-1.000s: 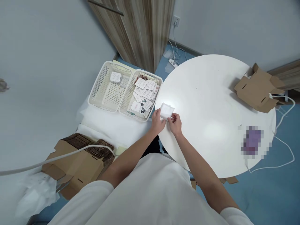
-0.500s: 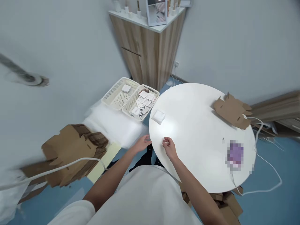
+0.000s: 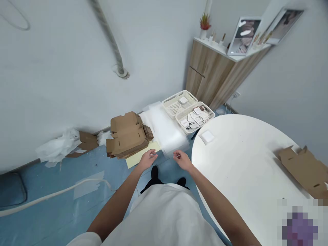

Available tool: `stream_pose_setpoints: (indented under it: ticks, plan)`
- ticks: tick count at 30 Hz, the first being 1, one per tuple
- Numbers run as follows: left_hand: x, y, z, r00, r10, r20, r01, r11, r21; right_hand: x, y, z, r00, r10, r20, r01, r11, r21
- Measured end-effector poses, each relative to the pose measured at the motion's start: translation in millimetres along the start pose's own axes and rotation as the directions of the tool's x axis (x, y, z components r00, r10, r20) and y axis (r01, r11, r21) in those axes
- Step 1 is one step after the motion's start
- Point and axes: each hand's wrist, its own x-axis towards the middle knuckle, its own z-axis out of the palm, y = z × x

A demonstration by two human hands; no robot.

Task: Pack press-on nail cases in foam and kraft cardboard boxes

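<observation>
done: one small white pad (image 3: 207,136) lies flat on the tabletop (image 3: 243,164), near its far-left edge, just beside the baskets. Nothing else is laid out by it.
not done: flat cartons (image 3: 126,135) sit in a pile on the floor, all unfolded. One more opened-out carton (image 3: 302,167) lies at the right of the tabletop, well apart from the pad. Cards are loose in the card basket (image 3: 208,108). The second basket (image 3: 171,96) holds only an item or two.
judgement: early stage. One pad out, no carton formed, and nothing is packed that I can see.
left hand (image 3: 147,160): empty, in the air over the floor, above the near end of a yellow sheet (image 3: 139,158). Contact with it: cannot tell.
left fingers (image 3: 153,155): loosely spread, slightly curled, gripping nothing.
right hand (image 3: 181,160): empty, off the tabletop's left edge, close to the near corner of the foam stack (image 3: 164,131).
right fingers (image 3: 176,155): half-curled with the thumb near the forefinger, nothing visible between them. Not touching the foam as far as the view shows.
foam stack: translucent sheets lying on the floor between the cartons and the baskets, the nearest item to both hands.
</observation>
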Motion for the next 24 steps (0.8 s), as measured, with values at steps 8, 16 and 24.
stream_pose_setpoints:
  ticks: [8, 16, 24]
  plan:
    - [16.0, -51.7, -95.7, 0.944, 0.122, -0.306, -0.064, 0.979, 0.192, 95.4, -78.6, 86.3, 0.979, -0.192, 0.067, 0.203, 0.902, -0.381]
    - [35.5, -89.3, -138.1, 0.979, 0.126, -0.164, -0.057, 0.927, 0.371, 145.1, -107.8, 159.2, 0.993, -0.106, -0.055, 0.042, 0.737, -0.674]
    - [31.6, -103.8, -144.7, 0.986, 0.133, -0.105, -0.093, 0.942, 0.321, 166.7, -109.5, 165.4, 0.991, 0.001, -0.131, -0.106, 0.595, -0.797]
